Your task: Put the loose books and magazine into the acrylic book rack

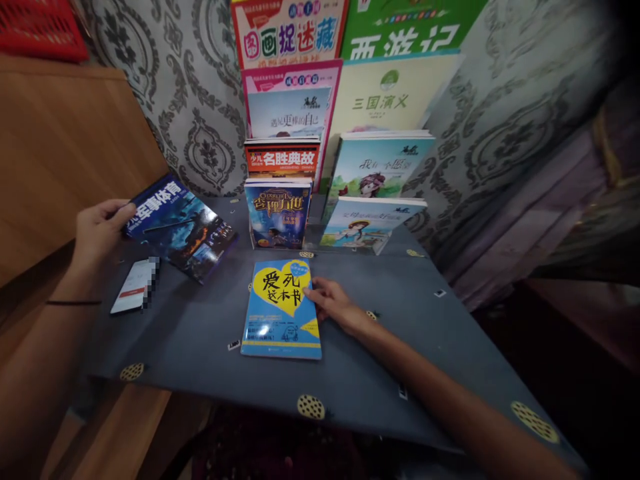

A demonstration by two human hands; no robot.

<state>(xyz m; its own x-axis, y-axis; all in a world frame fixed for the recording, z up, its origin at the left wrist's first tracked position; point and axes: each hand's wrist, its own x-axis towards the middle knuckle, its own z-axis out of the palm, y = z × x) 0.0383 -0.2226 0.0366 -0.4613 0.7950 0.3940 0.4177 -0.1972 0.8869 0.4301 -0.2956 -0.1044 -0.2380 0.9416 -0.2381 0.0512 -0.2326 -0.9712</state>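
One blue book (281, 310) has black lettering (281, 280) on its yellow heart (280, 307)

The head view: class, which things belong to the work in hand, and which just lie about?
Work:
- glossy dark-blue book, in the left hand
- bright-blue book with yellow heart, touched by the right hand
- probably the colourful books standing in two columns

Lying about, apparently:
- flat white-screened phone
- red slatted basket
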